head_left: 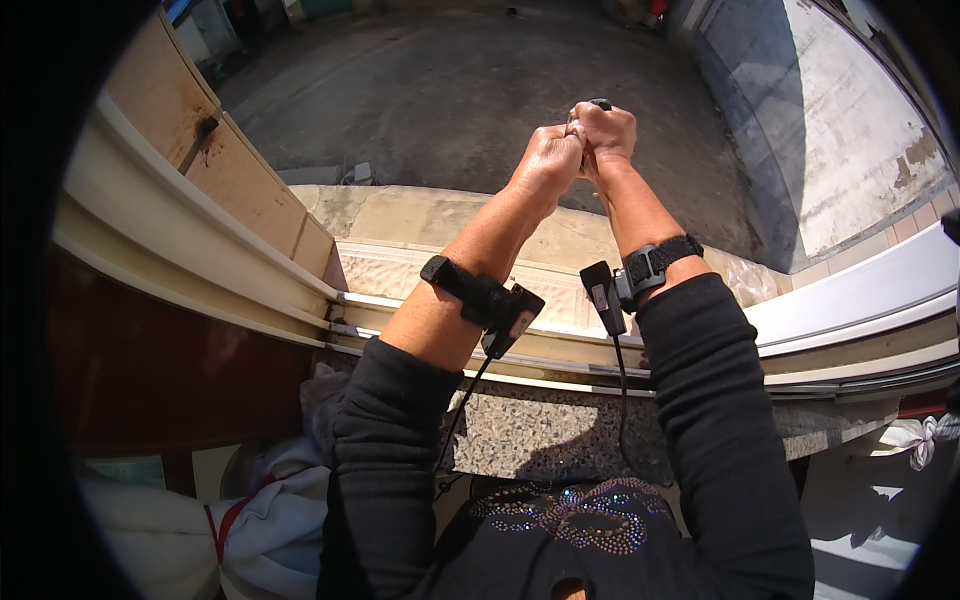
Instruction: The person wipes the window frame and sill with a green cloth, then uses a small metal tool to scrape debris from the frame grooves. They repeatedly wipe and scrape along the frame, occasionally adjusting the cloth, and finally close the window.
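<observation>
Both arms reach out through a window opening, past the sill, into sunlight. My left hand (pixel 559 154) is closed and pressed against my right hand (pixel 606 129). The right hand is curled around a small dark object (pixel 599 103), of which only the top shows above the fist; its kind cannot be told. A thin edge shows between the two hands, and whether the left fingers hold it too is hidden. Each forearm wears a black strap with a small black device, the left one (pixel 514 321) and the right one (pixel 603 298), with cables running down.
A speckled stone inner sill (pixel 517 431) lies below the window track (pixel 570 360). The tiled outer ledge (pixel 382 274) is beyond it. Clear plastic (pixel 750 281) lies at right. A tied white cloth (pixel 277 517) hangs at lower left. Outside is a paved yard (pixel 450 82).
</observation>
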A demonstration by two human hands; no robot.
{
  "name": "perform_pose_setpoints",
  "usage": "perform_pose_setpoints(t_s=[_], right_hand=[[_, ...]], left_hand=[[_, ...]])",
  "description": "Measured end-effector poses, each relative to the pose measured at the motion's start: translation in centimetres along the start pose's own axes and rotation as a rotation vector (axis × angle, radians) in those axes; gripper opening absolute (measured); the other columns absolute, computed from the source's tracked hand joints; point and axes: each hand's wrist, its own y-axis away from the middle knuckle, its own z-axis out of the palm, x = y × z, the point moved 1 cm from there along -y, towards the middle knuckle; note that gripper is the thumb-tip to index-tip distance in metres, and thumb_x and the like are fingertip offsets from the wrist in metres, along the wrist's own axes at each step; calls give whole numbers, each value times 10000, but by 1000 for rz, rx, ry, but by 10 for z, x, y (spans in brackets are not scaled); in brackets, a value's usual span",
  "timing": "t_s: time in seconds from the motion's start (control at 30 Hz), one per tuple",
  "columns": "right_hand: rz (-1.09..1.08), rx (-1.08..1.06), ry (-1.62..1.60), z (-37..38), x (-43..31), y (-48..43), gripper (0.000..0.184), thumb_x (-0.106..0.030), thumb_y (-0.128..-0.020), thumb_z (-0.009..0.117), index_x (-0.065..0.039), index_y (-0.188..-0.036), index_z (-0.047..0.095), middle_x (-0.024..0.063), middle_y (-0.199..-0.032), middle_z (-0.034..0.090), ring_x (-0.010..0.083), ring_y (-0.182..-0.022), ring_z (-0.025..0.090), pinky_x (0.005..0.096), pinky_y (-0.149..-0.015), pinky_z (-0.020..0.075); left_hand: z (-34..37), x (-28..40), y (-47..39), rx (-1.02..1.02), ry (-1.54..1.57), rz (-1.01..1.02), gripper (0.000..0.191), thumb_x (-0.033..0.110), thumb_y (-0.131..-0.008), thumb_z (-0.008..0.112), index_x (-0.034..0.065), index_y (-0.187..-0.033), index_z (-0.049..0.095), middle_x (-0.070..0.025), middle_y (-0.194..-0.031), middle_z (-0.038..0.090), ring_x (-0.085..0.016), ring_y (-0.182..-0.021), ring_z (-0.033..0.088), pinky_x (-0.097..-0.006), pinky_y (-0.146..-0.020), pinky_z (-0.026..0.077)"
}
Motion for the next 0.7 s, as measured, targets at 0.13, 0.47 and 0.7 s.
perform_pose_setpoints(t_s=[0.13, 0.47, 0.7], right_hand=[[91, -58, 93, 4, -10, 15, 300, -311, -755, 736, -24, -759, 648, 72, -720, 615, 177, -619, 595, 343, -556, 496], [231, -115, -119, -3, -33, 47, 375, -261, -725, 650, -71, -1046, 615, 121, -962, 610, 248, -840, 619, 451, -710, 524], [-322, -393, 49, -16, -41, 126, 670, -35, -669, 693, 46, -1310, 515, 268, -1159, 601, 309, -996, 669, 353, -911, 529]], left_hand=[[-9, -10, -5, 35, 47, -94, 312, 306, -1033, 420, 82, -1106, 624, -31, -975, 646, -120, -794, 634, -246, -492, 264], [-89, 11, 51, 283, -848, 270, 381, 338, -969, 447, 49, -903, 687, -158, -765, 668, -330, -724, 636, -446, -707, 487], [-73, -8, 195, 315, -941, 152, 297, 266, -949, 540, 75, -1147, 650, -186, -944, 690, -372, -870, 664, -438, -748, 511]])
